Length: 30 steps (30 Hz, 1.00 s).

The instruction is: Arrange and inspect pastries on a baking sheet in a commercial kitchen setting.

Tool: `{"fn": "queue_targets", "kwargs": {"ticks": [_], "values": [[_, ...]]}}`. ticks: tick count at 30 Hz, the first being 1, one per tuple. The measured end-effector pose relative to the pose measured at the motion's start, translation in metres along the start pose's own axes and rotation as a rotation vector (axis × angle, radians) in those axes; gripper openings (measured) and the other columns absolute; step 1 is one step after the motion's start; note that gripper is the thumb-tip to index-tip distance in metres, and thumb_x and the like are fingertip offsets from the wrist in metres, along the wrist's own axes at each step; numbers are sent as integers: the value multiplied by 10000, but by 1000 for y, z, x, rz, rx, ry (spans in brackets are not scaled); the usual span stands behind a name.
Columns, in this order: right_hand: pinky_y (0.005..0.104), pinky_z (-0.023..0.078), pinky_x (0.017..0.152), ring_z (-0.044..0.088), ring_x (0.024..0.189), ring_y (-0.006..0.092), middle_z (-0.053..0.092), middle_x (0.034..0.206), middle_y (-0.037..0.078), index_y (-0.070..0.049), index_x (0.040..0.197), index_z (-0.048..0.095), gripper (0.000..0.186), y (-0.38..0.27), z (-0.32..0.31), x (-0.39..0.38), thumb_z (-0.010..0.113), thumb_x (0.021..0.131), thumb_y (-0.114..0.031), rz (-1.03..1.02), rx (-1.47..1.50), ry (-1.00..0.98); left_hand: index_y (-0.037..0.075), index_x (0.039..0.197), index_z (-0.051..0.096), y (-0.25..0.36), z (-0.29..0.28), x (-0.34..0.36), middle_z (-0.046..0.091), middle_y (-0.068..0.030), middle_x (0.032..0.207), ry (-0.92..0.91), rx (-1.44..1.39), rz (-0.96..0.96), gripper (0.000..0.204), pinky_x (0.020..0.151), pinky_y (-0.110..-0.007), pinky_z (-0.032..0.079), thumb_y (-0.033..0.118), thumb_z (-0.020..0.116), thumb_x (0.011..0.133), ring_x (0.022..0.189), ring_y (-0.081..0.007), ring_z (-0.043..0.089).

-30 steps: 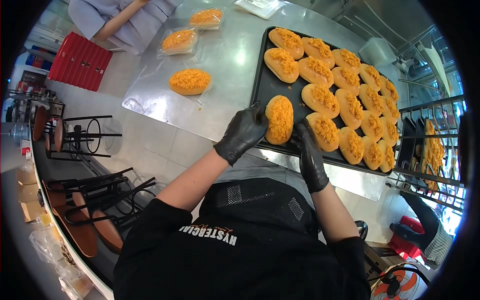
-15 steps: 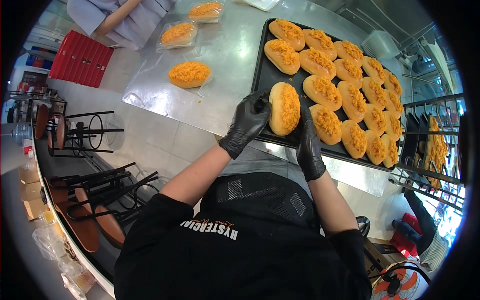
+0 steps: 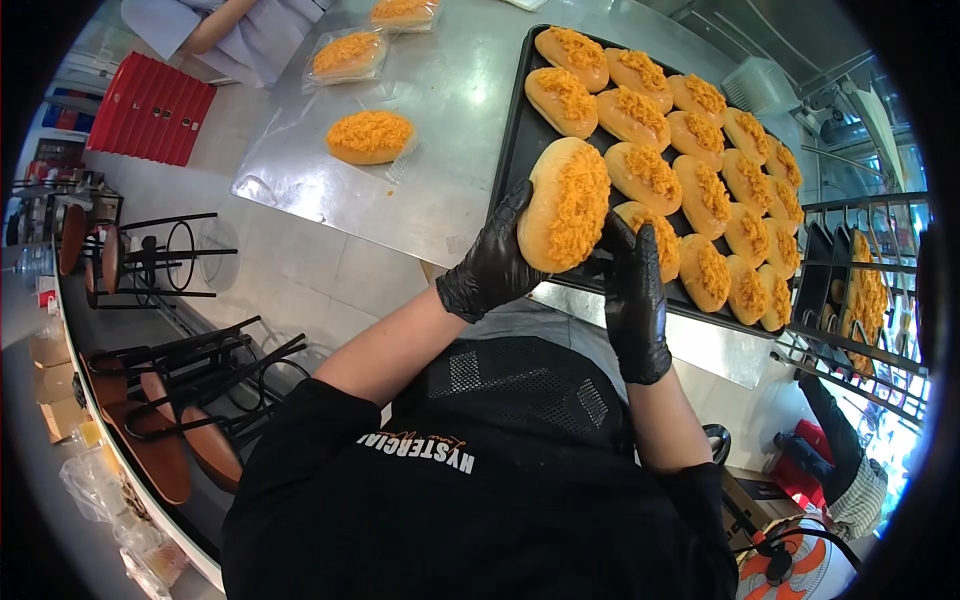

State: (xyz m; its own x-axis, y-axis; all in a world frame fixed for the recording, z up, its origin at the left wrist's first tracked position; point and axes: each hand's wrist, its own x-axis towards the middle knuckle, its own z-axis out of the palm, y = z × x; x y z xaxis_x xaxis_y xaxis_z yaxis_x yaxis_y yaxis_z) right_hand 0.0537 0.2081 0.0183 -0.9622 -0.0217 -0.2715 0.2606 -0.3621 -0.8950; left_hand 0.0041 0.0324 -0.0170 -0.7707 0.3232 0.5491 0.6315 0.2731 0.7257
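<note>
Black gloves (image 3: 470, 290) on both hands. Left hand (image 3: 500, 258) has the held bun (image 3: 563, 205), thumb and fingers closed around its left side and lower end, so that grip is loaded. Bun is up off the surface, over the near left part of the dark tray (image 3: 526, 140), orange shredded topping facing up and to the right, bare glossy side toward my left.

Right hand (image 3: 637, 312) is just beside the bun's lower right, fingers pointing away from me. Can't tell if those fingertips touch it; contact is hidden. They also cover part of the nearest tray bun (image 3: 667, 250).

Rest of the tray: rows of topped buns (image 3: 703, 190), packed close on the right side. Tray sits on the steel table (image 3: 450, 120). Left of it, one loose bun (image 3: 370, 137) lies on a clear wrapper (image 3: 402, 163); beyond that, two bagged buns (image 3: 347, 56). A co-worker's sleeve (image 3: 165, 20) is at top left, red crates (image 3: 150, 108) below it. Rack (image 3: 860, 268) with loaded trays on the far right.
</note>
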Motion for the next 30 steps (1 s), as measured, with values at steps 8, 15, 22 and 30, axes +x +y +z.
{"fn": "queue_targets", "kwargs": {"ticks": [8, 15, 22, 30], "values": [[322, 484, 875, 634, 931, 199, 720, 936, 113, 7, 1247, 676, 546, -89, -33, -30, 434, 1044, -439, 33, -812, -23, -68, 1355, 476, -2, -6, -20, 626, -222, 1298, 29, 14, 118, 603, 917, -368, 580, 122, 765, 862, 1079, -310, 685], [563, 242, 1160, 331, 1450, 366, 398, 1585, 113, -215, 1255, 717, 498, -93, -20, 22, 440, 967, -512, -916, -1371, -251, -57, 1363, 474, -4, 8, -36, 612, -217, 1327, -117, -351, -133, 507, 974, -348, 550, 197, 640, 958, 1137, -289, 662], [599, 200, 1176, 308, 1455, 398, 416, 1557, 175, -167, 1252, 719, 694, -81, -15, 20, 324, 952, -653, -751, -1362, -290, -47, 1359, 480, -6, 10, -47, 605, -211, 1336, -297, -763, -530, 450, 1006, -338, 529, 182, 569, 982, 1167, -278, 645], [620, 211, 1164, 309, 1451, 411, 415, 1543, 209, -138, 1192, 745, 782, -79, -15, 16, 264, 955, -707, -678, -1166, -411, -38, 1330, 501, 7, -2, -31, 618, -216, 1281, -175, -281, 33, 589, 970, -374, 554, -27, 748, 795, 1114, -326, 657]]}}
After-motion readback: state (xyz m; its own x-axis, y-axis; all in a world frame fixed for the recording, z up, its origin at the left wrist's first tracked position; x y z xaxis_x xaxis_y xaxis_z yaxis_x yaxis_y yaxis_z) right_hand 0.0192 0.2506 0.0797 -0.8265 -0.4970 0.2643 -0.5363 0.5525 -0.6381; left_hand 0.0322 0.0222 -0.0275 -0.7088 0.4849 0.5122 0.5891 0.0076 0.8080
